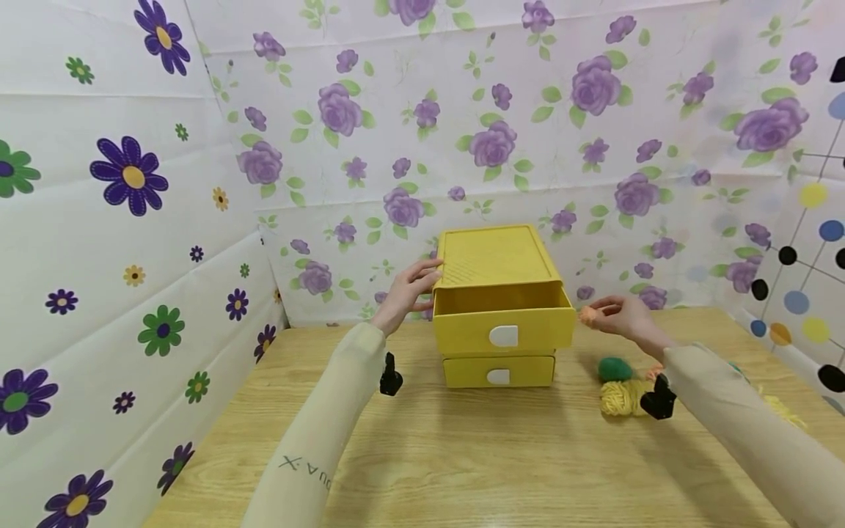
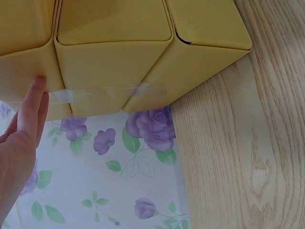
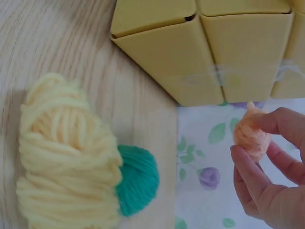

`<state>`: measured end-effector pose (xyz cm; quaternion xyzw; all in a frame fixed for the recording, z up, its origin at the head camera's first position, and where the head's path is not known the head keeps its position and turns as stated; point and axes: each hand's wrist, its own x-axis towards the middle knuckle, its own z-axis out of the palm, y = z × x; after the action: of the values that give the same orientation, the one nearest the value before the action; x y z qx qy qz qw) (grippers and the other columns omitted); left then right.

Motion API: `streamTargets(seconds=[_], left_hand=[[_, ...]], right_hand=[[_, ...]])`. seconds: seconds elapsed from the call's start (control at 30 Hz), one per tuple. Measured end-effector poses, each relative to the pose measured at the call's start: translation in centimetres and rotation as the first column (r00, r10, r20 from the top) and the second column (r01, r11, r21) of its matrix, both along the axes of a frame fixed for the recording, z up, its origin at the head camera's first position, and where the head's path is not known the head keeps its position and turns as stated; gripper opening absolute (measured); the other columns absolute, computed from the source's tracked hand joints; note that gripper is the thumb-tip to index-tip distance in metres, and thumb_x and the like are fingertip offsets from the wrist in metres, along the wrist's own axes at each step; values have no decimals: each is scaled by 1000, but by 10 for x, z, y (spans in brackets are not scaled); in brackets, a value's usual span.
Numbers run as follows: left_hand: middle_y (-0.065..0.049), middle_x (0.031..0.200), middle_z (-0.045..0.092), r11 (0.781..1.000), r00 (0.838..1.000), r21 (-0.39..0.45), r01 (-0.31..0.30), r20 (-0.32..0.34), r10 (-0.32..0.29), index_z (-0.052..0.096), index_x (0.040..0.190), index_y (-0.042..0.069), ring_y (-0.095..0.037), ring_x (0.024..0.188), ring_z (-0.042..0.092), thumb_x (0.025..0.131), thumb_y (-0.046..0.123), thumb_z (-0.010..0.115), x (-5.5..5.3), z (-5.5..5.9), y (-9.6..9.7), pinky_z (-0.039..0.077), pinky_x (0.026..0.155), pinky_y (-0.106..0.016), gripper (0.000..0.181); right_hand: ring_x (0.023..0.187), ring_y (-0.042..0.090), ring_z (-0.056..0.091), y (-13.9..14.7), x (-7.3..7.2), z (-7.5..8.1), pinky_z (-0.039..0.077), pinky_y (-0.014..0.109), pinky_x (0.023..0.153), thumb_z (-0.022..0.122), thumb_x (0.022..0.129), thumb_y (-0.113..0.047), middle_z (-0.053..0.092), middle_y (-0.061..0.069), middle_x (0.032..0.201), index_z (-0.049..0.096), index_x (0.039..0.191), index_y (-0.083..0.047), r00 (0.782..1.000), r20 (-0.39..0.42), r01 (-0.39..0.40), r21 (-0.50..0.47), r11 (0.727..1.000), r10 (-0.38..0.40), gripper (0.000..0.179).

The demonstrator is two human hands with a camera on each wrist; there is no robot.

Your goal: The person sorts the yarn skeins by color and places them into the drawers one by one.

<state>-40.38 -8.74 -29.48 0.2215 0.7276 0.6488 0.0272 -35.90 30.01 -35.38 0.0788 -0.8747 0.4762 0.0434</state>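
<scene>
A yellow drawer box stands on the table, its upper drawer pulled out and its lower drawer less far forward. My left hand rests against the box's left side; in the left wrist view a finger touches the box wall with nothing held. Off the right side of the upper drawer, my right hand pinches a small peach yarn ball between thumb and fingertips. Below that hand lie a yellow yarn skein and a green yarn ball, side by side.
More yarn lies at the right, partly hidden behind my right forearm, including a yellow piece. Flowered cloth walls enclose the wooden table at the back and left, with a dotted one at right.
</scene>
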Motion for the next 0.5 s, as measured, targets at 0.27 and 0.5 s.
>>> streamTargets(seconds=[0.27,0.5], left_hand=[[-10,122,46,1000,1000,8,12,-13,-12,48,132,15,-28,102,50,94,27,52,1,0,3,49,75,-39,40],[-8,121,47,1000,1000,-5,3,-16,-3,48,132,16,-26,101,49,93,28,53,0,0,-1,49,75,-39,41]], right_hand=[[101,40,47,10,10,15,46,45,75,63,86,-34,47,27,116,52,121,4,999,-17,-32,75,997,34,53],[102,40,49,11,21,31,48,42,75,62,87,-28,47,27,119,51,123,3,992,-48,-114,59,992,117,49]])
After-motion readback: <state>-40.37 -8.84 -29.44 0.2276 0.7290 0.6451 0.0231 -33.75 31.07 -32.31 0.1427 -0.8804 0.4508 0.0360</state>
